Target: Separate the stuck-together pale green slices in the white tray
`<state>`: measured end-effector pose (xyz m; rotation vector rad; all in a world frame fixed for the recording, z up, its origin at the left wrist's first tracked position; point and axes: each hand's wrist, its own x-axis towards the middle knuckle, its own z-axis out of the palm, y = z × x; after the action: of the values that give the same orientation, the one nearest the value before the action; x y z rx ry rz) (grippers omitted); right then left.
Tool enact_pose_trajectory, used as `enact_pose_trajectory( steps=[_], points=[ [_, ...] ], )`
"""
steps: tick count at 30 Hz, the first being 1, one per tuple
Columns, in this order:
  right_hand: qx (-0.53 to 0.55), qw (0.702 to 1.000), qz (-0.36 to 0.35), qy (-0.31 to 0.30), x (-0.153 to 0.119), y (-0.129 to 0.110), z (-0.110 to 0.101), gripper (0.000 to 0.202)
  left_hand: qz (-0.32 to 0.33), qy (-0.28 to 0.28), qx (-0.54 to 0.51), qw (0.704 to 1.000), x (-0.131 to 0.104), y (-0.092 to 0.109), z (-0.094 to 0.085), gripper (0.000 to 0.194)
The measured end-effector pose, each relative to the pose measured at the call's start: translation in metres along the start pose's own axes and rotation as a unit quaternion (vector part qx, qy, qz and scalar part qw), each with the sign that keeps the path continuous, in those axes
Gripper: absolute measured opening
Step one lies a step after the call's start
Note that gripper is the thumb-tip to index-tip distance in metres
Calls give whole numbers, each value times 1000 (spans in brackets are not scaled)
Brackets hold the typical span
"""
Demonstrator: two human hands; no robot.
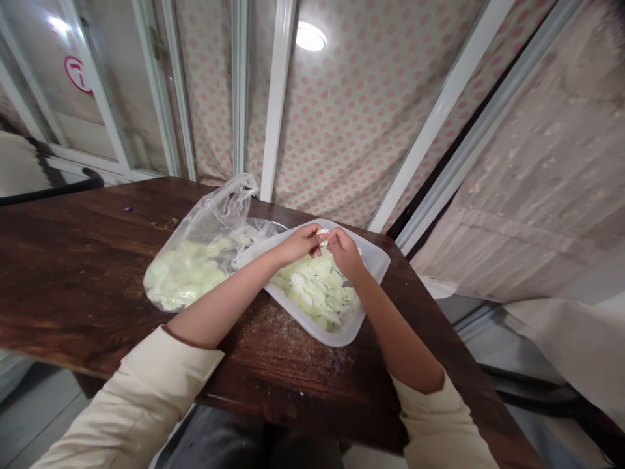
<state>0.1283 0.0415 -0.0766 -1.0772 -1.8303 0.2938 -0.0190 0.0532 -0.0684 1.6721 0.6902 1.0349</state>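
The table [273,381] is dark brown wood, with small crumbs [288,332] spread on it near the person. Behind it are glass doors [112,85] with white frames, and a curtain [351,124] with pink dots. A round, bright light [311,36] shows on the glass.

The person's left hand [300,243] and right hand [344,251] are close together, and their fingers pinch one small, pale piece [323,234]. It is up over the far part of a white tub [344,337]. The piece looks whitish, but the fingers hide most of it, so its shape is hard to tell. In the tub is a heap of pale green and white bits [312,290].

A clear bag [208,218] with more pale green lumps [183,273] sits left of the tub. The left arm crosses in front of both.
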Motion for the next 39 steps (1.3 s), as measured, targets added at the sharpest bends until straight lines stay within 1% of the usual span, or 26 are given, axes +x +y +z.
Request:
enact_pose_trajectory(
  steps=[2,4,8,12,15,17,21,23,26,28,31,35,39],
  points=[
    [35,999,-1,-17,0,-1,3,30,17,-18,-7,1000,-2,2,1,16],
    [28,1000,-5,-5,0,-2,2,28,17,-19,-7,1000,-2,3,2,18],
    [-73,997,-13,32,-1,-9,-2,28,-1,-6,2,1000,-1,2,2,24],
    [-189,980,-14,52,-3,-16,-2,28,-10,12,-10,1000,0,2,3,25],
    [-233,970,-12,67,-4,-17,-2,29,-12,31,-12,999,0,2,3,24],
    [-241,968,5,73,-3,-15,-4,30,-14,40,-16,999,1,0,2,23],
    [-226,968,54,97,-1,-5,-9,29,-12,62,-28,998,3,-3,0,23],
    [-189,976,53,92,0,-2,-9,27,-11,64,-29,997,4,-4,-2,23],
    [-89,995,8,47,-1,-3,-4,26,-4,33,-15,999,3,-4,-2,23],
    [-17,1000,-16,14,-1,-5,0,28,4,7,-5,1000,2,-3,-1,23],
    [43,999,-11,-3,0,-6,4,29,6,-8,3,1000,0,-1,0,24],
    [37,999,-5,11,2,-5,2,28,-4,-10,7,1000,-3,3,2,23],
    [-41,998,-7,35,0,-8,-1,28,-7,-13,16,1000,-4,6,3,21]
  ],
)
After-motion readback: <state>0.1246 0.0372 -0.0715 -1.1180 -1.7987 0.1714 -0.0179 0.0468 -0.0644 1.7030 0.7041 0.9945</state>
